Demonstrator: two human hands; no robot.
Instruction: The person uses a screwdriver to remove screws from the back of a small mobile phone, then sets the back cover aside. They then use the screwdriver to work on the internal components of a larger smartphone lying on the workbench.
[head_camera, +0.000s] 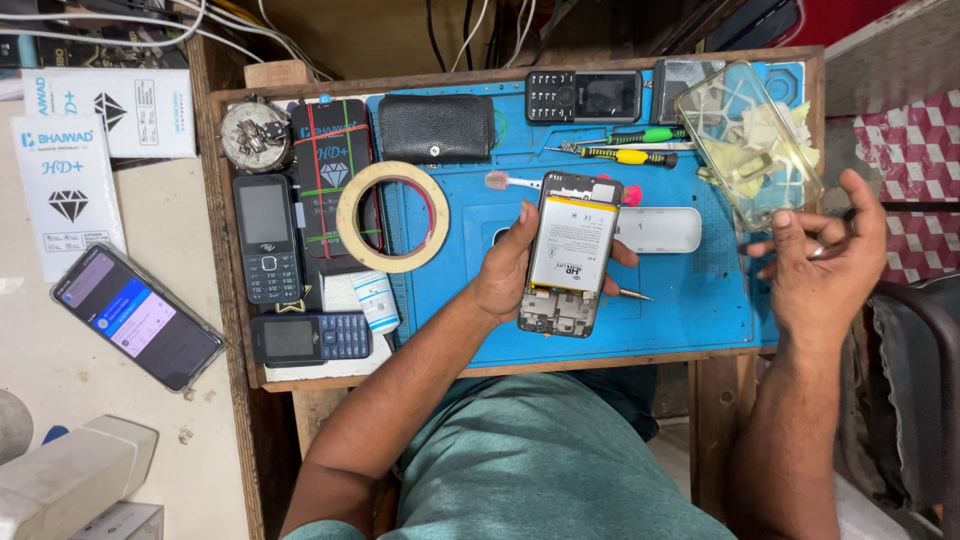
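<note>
Cluttered little wooden repair bench (520, 365) here, with a blue work mat (690, 300) on top. Closest in, the left hand (510, 270) is gripping an opened smartphone (568, 255) from its left edge, back cover off, battery facing up, held just above the middle of the mat. The right hand (825, 260) is off past the mat's right edge, fingers loosely curled, pinching something small and thin that I can't make out. Left side of the bench has a dark blue keypad phone (310, 337), a black keypad phone (266, 238) and a roll of tape (392, 217). Further back: two screwdrivers (625, 146), a black pouch (435, 127), another keypad phone (583, 96), and a clear plastic box (748, 140) of scraps.
</note>
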